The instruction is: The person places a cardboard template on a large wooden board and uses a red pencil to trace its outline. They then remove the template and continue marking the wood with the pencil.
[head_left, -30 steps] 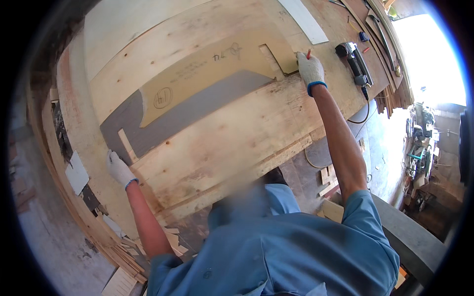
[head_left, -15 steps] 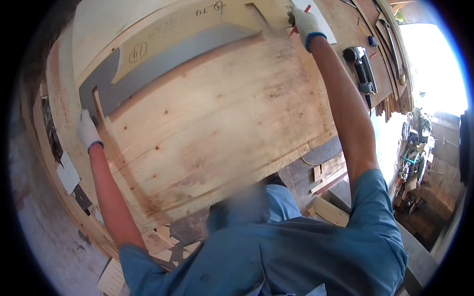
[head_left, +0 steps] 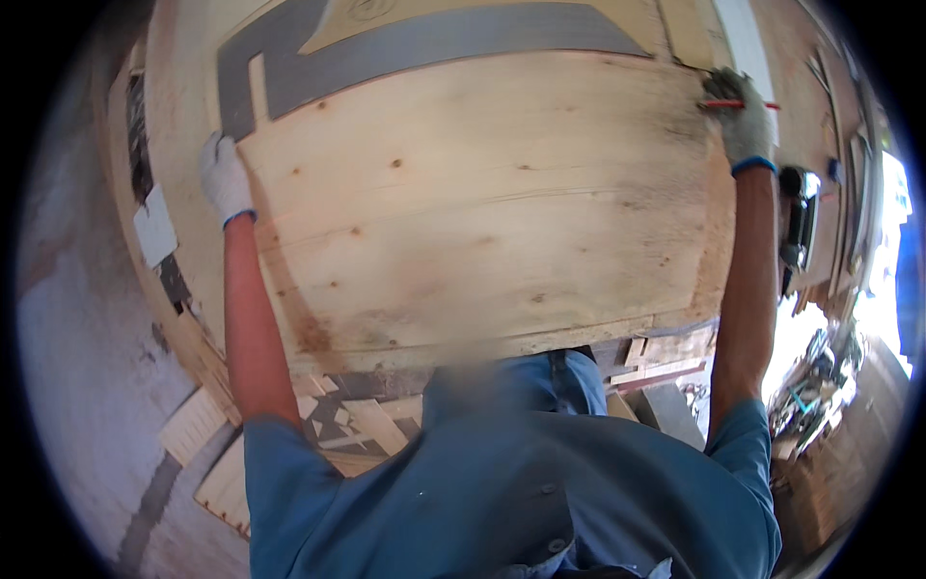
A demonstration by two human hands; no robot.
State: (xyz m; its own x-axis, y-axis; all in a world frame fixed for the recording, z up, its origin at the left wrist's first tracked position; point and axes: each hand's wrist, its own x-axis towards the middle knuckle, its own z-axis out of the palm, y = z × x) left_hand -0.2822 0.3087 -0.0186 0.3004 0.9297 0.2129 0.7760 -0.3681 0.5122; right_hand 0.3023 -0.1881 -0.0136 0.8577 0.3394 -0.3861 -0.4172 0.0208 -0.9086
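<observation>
Half a second on, the view had swung round, the shaped grey panel had come to lie near the top edge of the picture, and the red pencil, slanted before, had turned almost level. The panel lay flat on the plywood-topped desk, with a tan sheet over its far side; both ran out of sight at the top.

The left hand, gloved, was partly curled, its fingertips at the near left corner of the panel; whether they pinched that corner or only rested against it could not be told. The right hand, its glove darkened at the fingers, was folded around the pencil close to the tan sheet's near right corner; any hold on the sheet itself was hidden.

With the arms spread wide, an uneven push from either side could have skewed the panel, and the loose-looking tan sheet could have slid over it. The pencil, lying across the fist, might have scraped a stray mark or dropped if the fingers had opened. A black-and-silver power tool stood near the right forearm, where an outward elbow could have knocked it.
</observation>
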